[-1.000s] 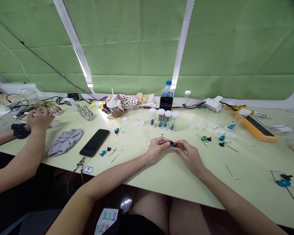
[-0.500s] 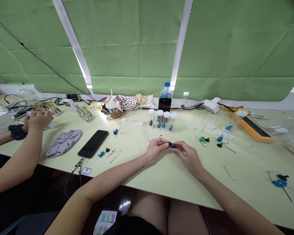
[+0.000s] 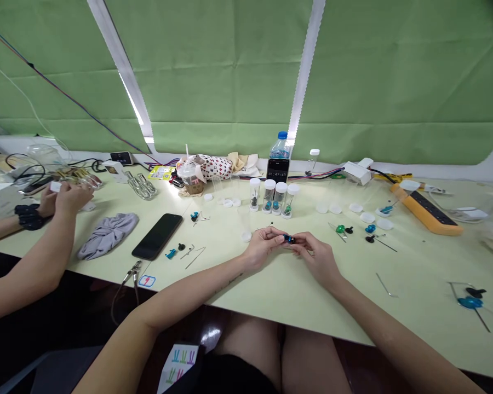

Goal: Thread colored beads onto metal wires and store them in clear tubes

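Both hands meet over the table around one small blue-and-black plastic part. My left hand pinches its left end between thumb and fingers. At the other end, the fingertips of my right hand are closed on the same part. My fingers cover much of it. Left of my hands lie a blue clip-like piece, a black round piece and thin bent wires. To the right are a green piece, a blue piece and black round pieces.
White-capped clear tubes stand before a phone showing a timer. Loose white caps lie behind my right hand. A dark phone, grey cloth and orange power strip are around. A co-worker's hands work at left.
My view has shifted slightly. Both hands stay on the blue-and-black part, its blue side showing a little differently. The timer reads one second more, and the co-worker's hands have moved slightly.
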The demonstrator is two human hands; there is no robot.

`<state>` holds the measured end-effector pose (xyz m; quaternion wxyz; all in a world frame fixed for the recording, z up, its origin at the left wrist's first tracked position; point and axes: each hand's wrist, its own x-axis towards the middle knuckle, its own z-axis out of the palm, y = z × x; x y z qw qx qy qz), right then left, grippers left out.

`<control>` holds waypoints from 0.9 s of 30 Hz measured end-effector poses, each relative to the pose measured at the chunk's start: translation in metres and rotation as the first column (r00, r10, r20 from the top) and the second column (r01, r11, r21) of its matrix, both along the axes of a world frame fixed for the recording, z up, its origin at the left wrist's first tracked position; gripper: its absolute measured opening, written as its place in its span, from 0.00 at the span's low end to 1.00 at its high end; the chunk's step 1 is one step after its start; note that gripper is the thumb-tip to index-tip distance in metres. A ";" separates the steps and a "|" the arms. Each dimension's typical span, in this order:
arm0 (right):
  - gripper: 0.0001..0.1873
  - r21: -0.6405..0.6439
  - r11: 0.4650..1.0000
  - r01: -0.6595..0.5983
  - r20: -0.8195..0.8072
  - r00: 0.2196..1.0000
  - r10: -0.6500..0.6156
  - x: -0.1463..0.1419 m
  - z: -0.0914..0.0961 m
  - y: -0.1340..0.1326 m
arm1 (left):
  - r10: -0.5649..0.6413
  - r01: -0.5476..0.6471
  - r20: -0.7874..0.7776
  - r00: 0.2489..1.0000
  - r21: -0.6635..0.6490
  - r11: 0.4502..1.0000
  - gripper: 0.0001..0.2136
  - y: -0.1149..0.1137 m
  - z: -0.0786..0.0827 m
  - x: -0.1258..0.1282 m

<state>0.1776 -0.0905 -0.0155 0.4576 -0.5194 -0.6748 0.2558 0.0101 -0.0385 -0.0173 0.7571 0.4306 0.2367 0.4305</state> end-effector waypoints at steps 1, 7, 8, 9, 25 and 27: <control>0.13 -0.007 1.000 -0.002 -0.010 1.000 0.002 0.000 0.000 0.000 | 0.001 -0.001 -0.001 1.000 0.003 1.000 0.15 0.000 0.000 0.000; 0.13 -0.031 1.000 -0.006 -0.041 0.999 0.005 -0.001 -0.001 0.000 | -0.009 0.009 0.003 1.000 0.030 1.000 0.14 0.001 -0.002 0.000; 0.13 -0.031 0.999 -0.006 -0.046 0.999 0.005 -0.001 -0.001 0.000 | -0.008 0.007 0.003 1.000 0.031 1.000 0.14 0.001 -0.002 0.000; 0.14 -0.027 1.000 -0.005 -0.050 0.999 0.004 0.000 -0.002 0.000 | -0.006 0.006 0.005 1.000 0.030 1.000 0.14 0.001 -0.002 0.000; 0.14 0.018 1.000 -0.012 0.006 1.000 0.012 0.002 -0.004 0.001 | 0.003 -0.004 0.011 1.000 0.018 1.000 0.14 0.002 -0.004 0.000; 0.13 0.009 1.000 -0.009 0.011 1.000 0.009 0.001 -0.003 0.001 | 0.003 -0.003 0.012 1.000 0.014 1.000 0.15 0.002 -0.004 0.000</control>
